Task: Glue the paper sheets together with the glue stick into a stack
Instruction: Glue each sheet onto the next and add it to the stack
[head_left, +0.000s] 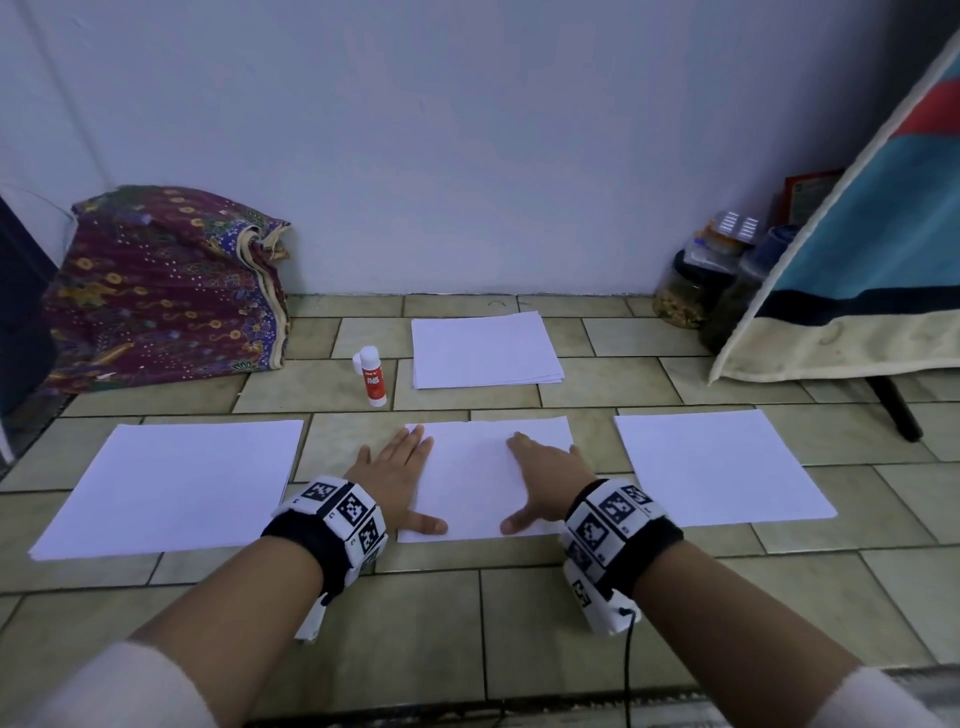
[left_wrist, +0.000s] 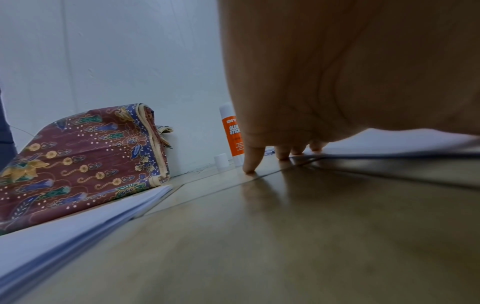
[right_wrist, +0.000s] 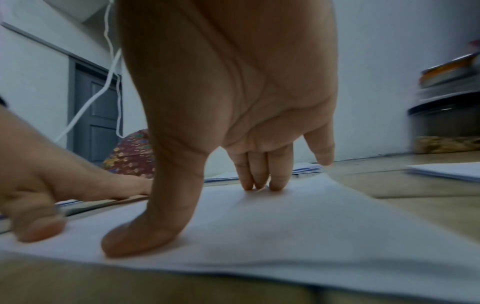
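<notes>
A white paper sheet (head_left: 478, 478) lies on the tiled floor in front of me. My left hand (head_left: 400, 478) lies flat on its left edge, fingers straight, thumb on the paper. My right hand (head_left: 540, 478) presses flat on its right side; in the right wrist view its fingers (right_wrist: 259, 170) and thumb touch the sheet (right_wrist: 285, 226). A glue stick (head_left: 373, 376) stands upright beyond the sheet, its cap (head_left: 357, 362) beside it; the left wrist view shows the glue stick (left_wrist: 231, 133) past my fingers (left_wrist: 253, 158). More paper lies left (head_left: 176, 483), right (head_left: 717, 462) and behind (head_left: 485, 351).
A patterned fabric bundle (head_left: 161, 280) leans on the wall at back left. Jars (head_left: 685, 291) stand at back right beside a hanging blue and cream cloth (head_left: 857, 291) with a black leg (head_left: 896, 405). A cable (head_left: 628, 670) runs from my right wristband.
</notes>
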